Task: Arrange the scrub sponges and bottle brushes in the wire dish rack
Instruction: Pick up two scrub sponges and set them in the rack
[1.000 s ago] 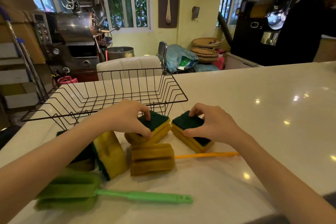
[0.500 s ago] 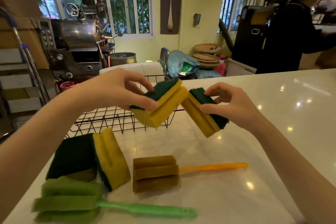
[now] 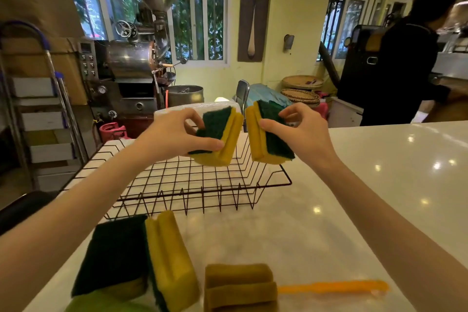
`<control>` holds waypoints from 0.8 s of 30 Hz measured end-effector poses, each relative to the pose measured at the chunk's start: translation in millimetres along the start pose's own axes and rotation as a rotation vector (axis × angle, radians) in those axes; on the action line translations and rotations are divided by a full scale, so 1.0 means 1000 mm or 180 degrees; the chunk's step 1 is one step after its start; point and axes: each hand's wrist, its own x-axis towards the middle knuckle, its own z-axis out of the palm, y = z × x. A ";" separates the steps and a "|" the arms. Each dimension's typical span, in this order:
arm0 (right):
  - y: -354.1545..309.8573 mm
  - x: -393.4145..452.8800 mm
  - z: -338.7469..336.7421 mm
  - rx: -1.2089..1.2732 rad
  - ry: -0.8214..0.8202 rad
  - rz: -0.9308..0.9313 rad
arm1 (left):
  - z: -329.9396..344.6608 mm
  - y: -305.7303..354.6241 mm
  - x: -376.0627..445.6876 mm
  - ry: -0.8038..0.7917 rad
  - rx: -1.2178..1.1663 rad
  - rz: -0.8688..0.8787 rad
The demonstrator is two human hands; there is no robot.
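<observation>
My left hand grips a yellow-and-green scrub sponge, held on edge above the black wire dish rack. My right hand grips a second such sponge beside it, over the rack's right end. The two sponges are a small gap apart. The rack's floor shows nothing in it. Near me on the white counter lie two more sponges, an orange-handled bottle brush with a brown foam head, and the green foam head of another brush, cut off at the bottom edge.
The white counter stretches to the right and front. A white plastic tub sits just behind the rack. A person in dark clothes stands at the far right behind the counter. A coffee roaster and a stepladder stand at the left.
Both hands have lifted their sponges from the counter and carried them forward to above the rack, turning them on edge. The view has tilted up.
</observation>
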 end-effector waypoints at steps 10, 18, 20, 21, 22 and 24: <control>0.011 0.049 0.062 -0.1021 -0.0651 0.0045 | 0.037 -0.050 0.066 -0.0355 0.0857 -0.0454; 0.024 0.069 0.099 -0.1711 -0.1259 0.0062 | 0.053 -0.071 0.082 -0.0425 0.1047 -0.0540; 0.028 0.072 0.106 -0.1834 -0.1421 0.0123 | 0.054 -0.070 0.082 -0.0447 0.1043 -0.0525; 0.030 0.073 0.108 -0.1872 -0.1462 0.0145 | 0.053 -0.070 0.083 -0.0477 0.1021 -0.0556; 0.031 0.074 0.110 -0.1903 -0.1489 0.0160 | 0.053 -0.069 0.083 -0.0501 0.1013 -0.0584; 0.033 0.077 0.114 -0.1961 -0.1538 0.0191 | 0.052 -0.068 0.084 -0.0509 0.1027 -0.0594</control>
